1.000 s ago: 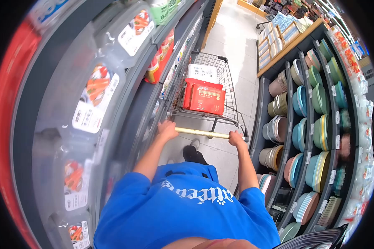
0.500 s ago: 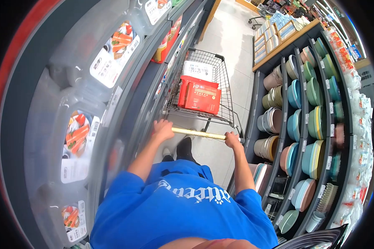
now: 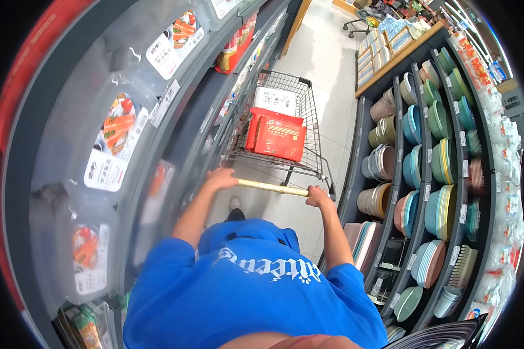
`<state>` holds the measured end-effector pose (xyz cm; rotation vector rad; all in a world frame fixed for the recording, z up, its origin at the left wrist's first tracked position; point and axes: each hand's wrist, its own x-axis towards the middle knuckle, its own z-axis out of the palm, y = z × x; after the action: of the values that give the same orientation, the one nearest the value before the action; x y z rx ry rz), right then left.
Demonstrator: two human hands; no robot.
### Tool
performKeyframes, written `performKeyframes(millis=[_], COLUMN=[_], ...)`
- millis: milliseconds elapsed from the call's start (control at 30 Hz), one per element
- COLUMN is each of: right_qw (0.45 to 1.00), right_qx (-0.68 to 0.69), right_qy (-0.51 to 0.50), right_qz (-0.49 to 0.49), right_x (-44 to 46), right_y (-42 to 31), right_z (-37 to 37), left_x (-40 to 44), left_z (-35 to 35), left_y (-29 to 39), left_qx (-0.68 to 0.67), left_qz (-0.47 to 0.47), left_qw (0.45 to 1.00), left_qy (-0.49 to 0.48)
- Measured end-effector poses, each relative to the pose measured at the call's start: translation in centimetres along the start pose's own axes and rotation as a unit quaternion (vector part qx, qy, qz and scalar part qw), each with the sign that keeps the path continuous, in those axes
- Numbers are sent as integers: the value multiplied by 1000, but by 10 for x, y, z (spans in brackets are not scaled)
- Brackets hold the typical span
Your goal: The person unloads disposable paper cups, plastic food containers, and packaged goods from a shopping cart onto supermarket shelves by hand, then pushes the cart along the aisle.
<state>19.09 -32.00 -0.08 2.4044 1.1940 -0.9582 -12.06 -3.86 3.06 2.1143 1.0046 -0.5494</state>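
My left hand [image 3: 220, 178] wraps round the left end of the yellow handle [image 3: 268, 186] of a shopping cart [image 3: 310, 119]. At the handle's right end, the fingers of my right hand [image 3: 318, 196] are closed round it too. Ahead of the handle is the dark wire basket. Inside lie red packages [image 3: 278, 138], overlapping each other, and behind them a white package [image 3: 275, 100] with dark print. The handle's underside and parts of my fingers are hidden.
Close on the left, a shelf holds clear plastic containers [image 3: 70, 157] with food-picture labels. On the right, shelves carry stacked coloured basins [image 3: 439, 212] and a brush [image 3: 463, 266]. A tiled aisle [image 3: 320, 52] runs ahead; a wheeled chair base [image 3: 357, 27] stands at its far end.
Goods on both shelves have shifted up the view, and packets now show at the lower left. Cart and hands sit slightly further left. Both hands keep their hold.
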Motion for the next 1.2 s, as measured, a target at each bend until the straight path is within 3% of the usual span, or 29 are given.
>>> performKeyframes(millis=[100,300,367,533,867,1200], right_qw=[1000,977,971,980,988,985], right_qx=[13,153,175,115,104,133], right_qy=[12,76,90,96,3,-30], right_qz=[-17,-124,-139,-128,-113,-101], right_x=[-31,-62,-77,-119,-148,-176], right_y=[-18,-8,-13,-34,-47,-53], right_z=[-1,43,55,78,113,144], left_x=[-8,-31,-43,-51,-89,-136], left_z=[12,51,52,97,123,148], left_y=[-9,-9,-5,-22,-41,-54], left_qx=[-46,58,66,122,119,85], left_qz=[-8,-56,-72,-105,-135,-127], left_qw=[999,992,992,978,981,984], left_qy=[7,102,78,136,67,97])
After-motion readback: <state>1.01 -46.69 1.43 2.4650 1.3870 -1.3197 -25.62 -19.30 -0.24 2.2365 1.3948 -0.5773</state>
